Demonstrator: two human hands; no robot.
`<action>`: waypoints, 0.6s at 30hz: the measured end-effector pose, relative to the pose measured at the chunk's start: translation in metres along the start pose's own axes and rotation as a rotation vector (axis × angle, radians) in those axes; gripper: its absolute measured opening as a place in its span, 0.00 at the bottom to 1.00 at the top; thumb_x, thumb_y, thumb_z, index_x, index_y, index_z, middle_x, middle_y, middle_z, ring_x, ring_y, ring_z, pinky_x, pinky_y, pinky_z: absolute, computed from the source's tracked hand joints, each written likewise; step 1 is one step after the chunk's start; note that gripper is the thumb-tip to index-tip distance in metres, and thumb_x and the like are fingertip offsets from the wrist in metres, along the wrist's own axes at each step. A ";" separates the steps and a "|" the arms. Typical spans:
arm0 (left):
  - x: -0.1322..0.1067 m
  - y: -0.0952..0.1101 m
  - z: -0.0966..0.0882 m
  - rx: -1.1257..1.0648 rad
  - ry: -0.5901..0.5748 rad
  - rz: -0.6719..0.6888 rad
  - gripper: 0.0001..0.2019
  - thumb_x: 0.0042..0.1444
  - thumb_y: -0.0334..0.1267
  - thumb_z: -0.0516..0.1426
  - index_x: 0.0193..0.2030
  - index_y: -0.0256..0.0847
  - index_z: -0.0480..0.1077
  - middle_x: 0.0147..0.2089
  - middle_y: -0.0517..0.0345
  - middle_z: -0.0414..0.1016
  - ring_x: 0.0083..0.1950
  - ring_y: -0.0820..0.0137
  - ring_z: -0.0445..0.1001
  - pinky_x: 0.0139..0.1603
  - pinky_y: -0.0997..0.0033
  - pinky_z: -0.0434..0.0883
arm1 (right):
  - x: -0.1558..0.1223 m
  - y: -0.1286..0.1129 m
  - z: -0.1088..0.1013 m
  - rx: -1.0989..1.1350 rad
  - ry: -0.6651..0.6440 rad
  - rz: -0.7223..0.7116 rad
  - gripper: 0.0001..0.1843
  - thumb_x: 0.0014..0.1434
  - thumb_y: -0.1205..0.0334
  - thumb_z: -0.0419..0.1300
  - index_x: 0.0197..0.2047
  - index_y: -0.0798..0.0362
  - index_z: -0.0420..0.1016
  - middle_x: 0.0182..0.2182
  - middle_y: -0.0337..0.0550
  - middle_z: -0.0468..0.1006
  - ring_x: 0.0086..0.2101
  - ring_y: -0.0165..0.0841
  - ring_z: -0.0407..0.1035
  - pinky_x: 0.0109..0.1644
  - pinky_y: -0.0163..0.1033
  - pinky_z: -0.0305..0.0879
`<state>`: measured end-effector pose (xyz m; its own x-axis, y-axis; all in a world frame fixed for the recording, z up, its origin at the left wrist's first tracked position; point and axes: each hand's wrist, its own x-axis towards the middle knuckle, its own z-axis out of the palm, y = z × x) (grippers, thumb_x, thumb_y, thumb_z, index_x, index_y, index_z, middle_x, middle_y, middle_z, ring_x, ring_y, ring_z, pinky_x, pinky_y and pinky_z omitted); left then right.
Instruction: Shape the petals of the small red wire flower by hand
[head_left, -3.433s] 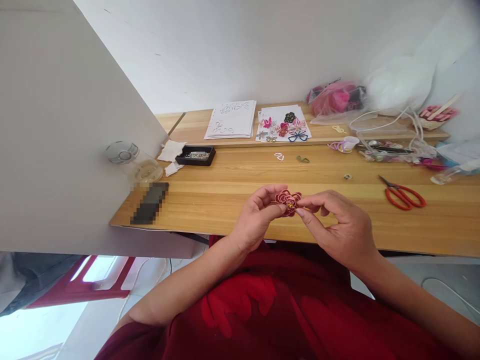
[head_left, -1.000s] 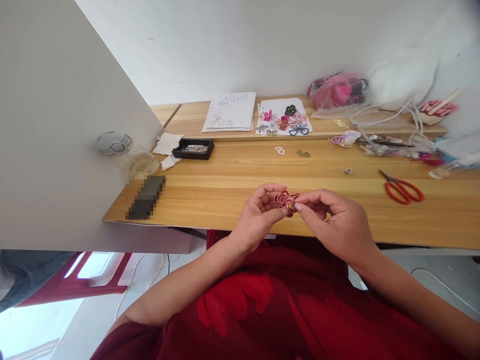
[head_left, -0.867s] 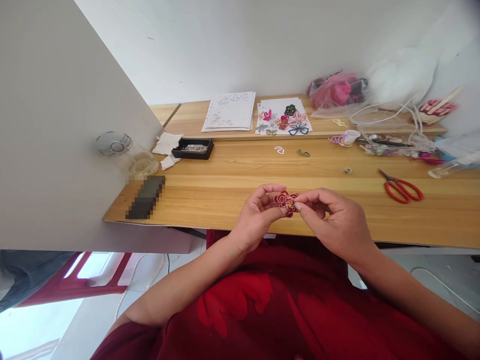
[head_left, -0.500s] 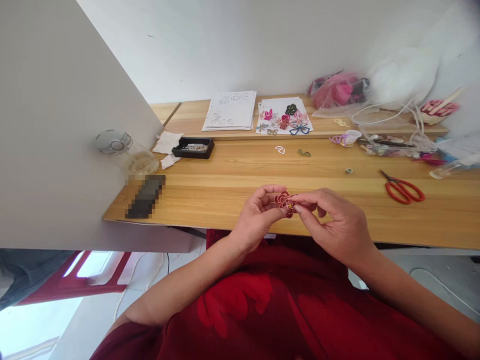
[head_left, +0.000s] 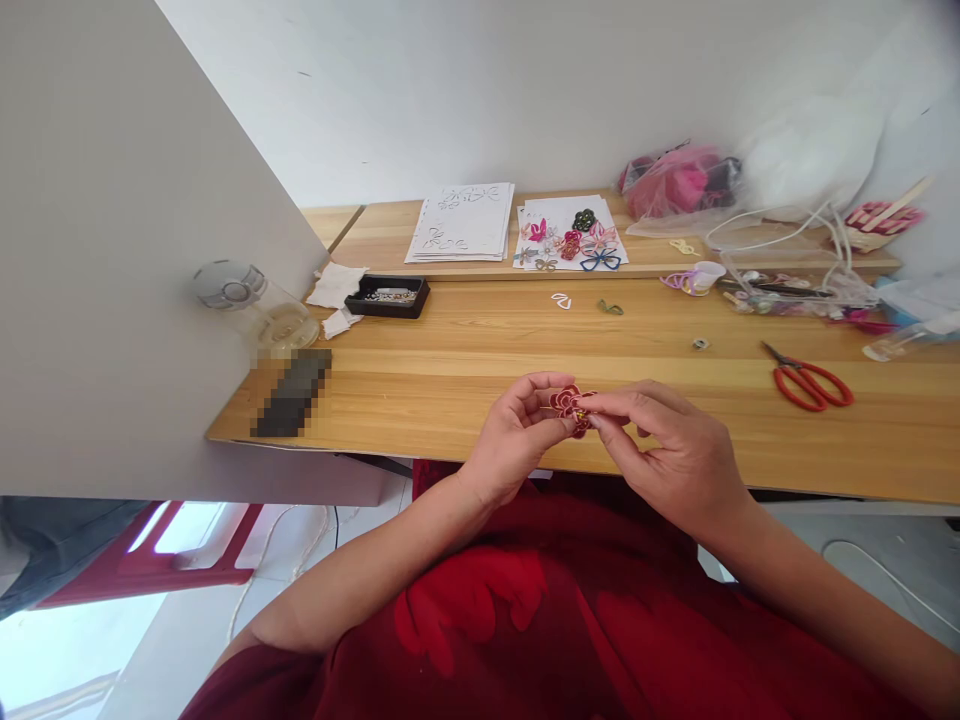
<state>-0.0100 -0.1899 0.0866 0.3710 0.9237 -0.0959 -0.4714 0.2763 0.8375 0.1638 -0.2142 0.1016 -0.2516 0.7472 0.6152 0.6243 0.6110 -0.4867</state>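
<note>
A dark red flower ornament [head_left: 564, 399] with pale edging and a small yellow centre is held up over the front edge of the table. My left hand [head_left: 517, 430] pinches it from the left, thumb in front and fingers curled behind. From the right, my right hand [head_left: 667, 440] closes thumb and forefinger on its petals beside the yellow centre. The fingertips cover part of the flower, so its lower right side is hidden.
Red-handled scissors [head_left: 806, 380] lie on the wooden table [head_left: 420, 390] to the right. A black tray [head_left: 388, 297] holds small beads. Behind are paper sheets [head_left: 459, 225], several finished flowers [head_left: 571, 245] and a clear plastic box [head_left: 795, 295]. A glass jar [head_left: 281, 325] stands left.
My right forefinger has shifted left across the flower's front, above its yellow centre. My left hand keeps its hold in nearly the same place.
</note>
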 end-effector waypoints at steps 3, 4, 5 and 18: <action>0.000 0.000 0.000 0.000 0.007 0.004 0.19 0.48 0.30 0.67 0.48 0.38 0.71 0.40 0.56 0.77 0.39 0.72 0.75 0.47 0.66 0.72 | -0.001 0.001 0.001 -0.007 -0.011 0.016 0.11 0.66 0.72 0.59 0.48 0.48 0.76 0.41 0.39 0.79 0.41 0.34 0.74 0.46 0.39 0.70; 0.000 0.000 0.000 -0.003 0.007 0.004 0.19 0.48 0.30 0.67 0.48 0.38 0.71 0.40 0.57 0.77 0.39 0.72 0.75 0.47 0.66 0.72 | -0.002 0.001 0.001 -0.012 -0.012 0.024 0.10 0.66 0.71 0.59 0.48 0.48 0.76 0.40 0.39 0.79 0.40 0.33 0.74 0.46 0.39 0.70; 0.000 0.000 0.000 -0.006 0.008 0.004 0.19 0.48 0.30 0.67 0.48 0.38 0.71 0.39 0.57 0.77 0.39 0.72 0.75 0.47 0.66 0.72 | -0.002 0.001 0.002 -0.018 -0.013 0.030 0.10 0.66 0.71 0.59 0.47 0.49 0.76 0.40 0.39 0.78 0.40 0.33 0.74 0.46 0.39 0.70; 0.000 0.000 0.001 -0.025 0.032 0.002 0.19 0.48 0.29 0.66 0.48 0.38 0.72 0.40 0.56 0.78 0.39 0.73 0.75 0.46 0.68 0.72 | 0.000 -0.001 -0.001 0.059 -0.012 0.083 0.09 0.64 0.71 0.61 0.46 0.49 0.76 0.36 0.38 0.77 0.32 0.30 0.69 0.32 0.36 0.63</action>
<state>-0.0096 -0.1899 0.0872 0.3441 0.9322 -0.1119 -0.4923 0.2806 0.8239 0.1637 -0.2153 0.1021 -0.2097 0.7988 0.5639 0.5985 0.5609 -0.5720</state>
